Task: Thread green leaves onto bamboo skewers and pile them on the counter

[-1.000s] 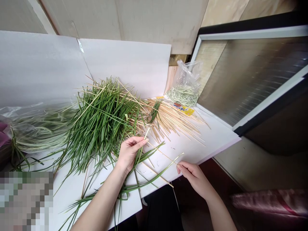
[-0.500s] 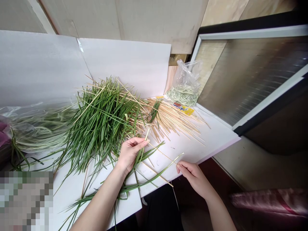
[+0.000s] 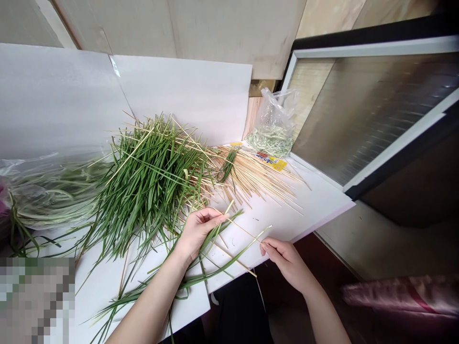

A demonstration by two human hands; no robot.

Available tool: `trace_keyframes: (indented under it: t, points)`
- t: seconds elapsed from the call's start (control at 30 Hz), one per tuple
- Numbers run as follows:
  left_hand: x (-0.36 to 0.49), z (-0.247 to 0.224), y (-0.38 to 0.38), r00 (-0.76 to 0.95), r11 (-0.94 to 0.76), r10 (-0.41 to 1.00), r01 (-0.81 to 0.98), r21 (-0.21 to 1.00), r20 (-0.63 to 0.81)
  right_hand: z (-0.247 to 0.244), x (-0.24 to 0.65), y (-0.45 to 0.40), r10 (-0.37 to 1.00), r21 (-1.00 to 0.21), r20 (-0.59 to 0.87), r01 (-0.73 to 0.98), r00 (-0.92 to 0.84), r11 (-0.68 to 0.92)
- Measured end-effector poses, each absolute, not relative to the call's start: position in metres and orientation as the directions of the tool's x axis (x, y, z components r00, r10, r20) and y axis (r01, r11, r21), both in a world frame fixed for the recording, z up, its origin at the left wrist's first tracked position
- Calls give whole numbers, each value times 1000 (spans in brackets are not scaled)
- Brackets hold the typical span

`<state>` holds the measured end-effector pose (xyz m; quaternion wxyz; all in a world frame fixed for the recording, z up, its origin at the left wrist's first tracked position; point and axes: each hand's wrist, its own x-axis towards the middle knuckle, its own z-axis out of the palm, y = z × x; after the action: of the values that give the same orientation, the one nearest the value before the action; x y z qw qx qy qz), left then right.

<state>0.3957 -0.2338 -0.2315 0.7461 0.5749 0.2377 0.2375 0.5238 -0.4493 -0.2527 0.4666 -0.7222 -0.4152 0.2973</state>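
Okay, quick report from the head cam. My right hand (image 3: 287, 260) is closed in a neat pinch, thumb against fingers, on the end of a thin pale wooden skewer (image 3: 244, 230). A long, narrow green leaf blade (image 3: 229, 266) crosses right at that pinch, though I can't tell whether it's caught in there too.

The skewer runs left to my left hand (image 3: 197, 234), which is half curled with the palm turned up. The skewer's other end sits at the fingertips, but I can't tell if that hand is really gripping it. A few loose blades pass under that hand, and a second bare skewer (image 3: 236, 260) lies just to the near side.

Honestly, a light, steady pinch looks best here: these sticks are skinny, and the leaves could easily snag.

Farther out, a big heap of long green leaves (image 3: 150, 186) sits on the white foam-board tabletop (image 3: 308, 205), with a fan of pale wooden skewers (image 3: 254, 181) poking out to its right. At the far right there's a clear plastic bag of pale green trimmings (image 3: 274, 136) beside a yellow packet (image 3: 270, 163). Another clear bag of greens (image 3: 53, 191) lies at the far left, and a white upright board (image 3: 179, 95) stands behind it all.
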Motion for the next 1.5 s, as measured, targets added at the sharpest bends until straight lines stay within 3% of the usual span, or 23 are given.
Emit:
trace_keyframes:
  t: [0.23, 0.6, 0.67, 0.73, 0.8, 0.9, 0.97, 1.03, 1.1, 1.2, 1.3, 1.4, 1.5]
  points:
    - [396, -232, -238, 773, 139, 633, -73, 988, -32, -254, 515, -447, 866, -928, -2, 322, 501, -189]
    - [394, -230, -253, 942, -63, 335, 39, 997, -16, -254, 504, -438, 852, -935, 32, 317, 523, -160]
    - [392, -224, -243, 928, -101, 371, 29, 995, 11, -255, 511, -443, 833, -931, 25, 316, 552, -181]
    - [391, -224, -234, 859, -192, 507, 26, 981, 77, -256, 519, -448, 808, -928, 6, 304, 589, -215]
    - [392, -229, -230, 778, -403, 599, 89, 911, 189, -259, 526, -452, 792, -925, -23, 289, 610, -248]
    - [396, -241, -228, 807, -749, 495, 210, 628, 321, -263, 530, -453, 793, -919, -53, 281, 606, -276]
    - [398, -246, -229, 867, -860, 390, 223, 459, 309, -264, 531, -453, 796, -917, -56, 285, 603, -280]
    - [398, -247, -229, 884, -882, 366, 231, 411, 289, -264, 530, -452, 797, -915, -55, 288, 602, -281]
    - [397, -244, -228, 870, -853, 394, 227, 471, 295, -263, 530, -453, 798, -916, -60, 285, 599, -283]
    - [395, -239, -225, 821, -703, 500, 200, 682, 275, -262, 530, -454, 801, -915, -75, 279, 593, -292]
    - [395, -235, -223, 758, -267, 642, 74, 961, 120, -260, 531, -454, 811, -914, -68, 290, 581, -284]
    - [396, -232, -222, 734, 164, 679, -110, 980, -31, -259, 532, -455, 832, -914, -44, 314, 553, -257]
    - [397, -230, -222, 712, 264, 698, -162, 951, -73, -262, 534, -456, 849, -915, -36, 323, 528, -240]
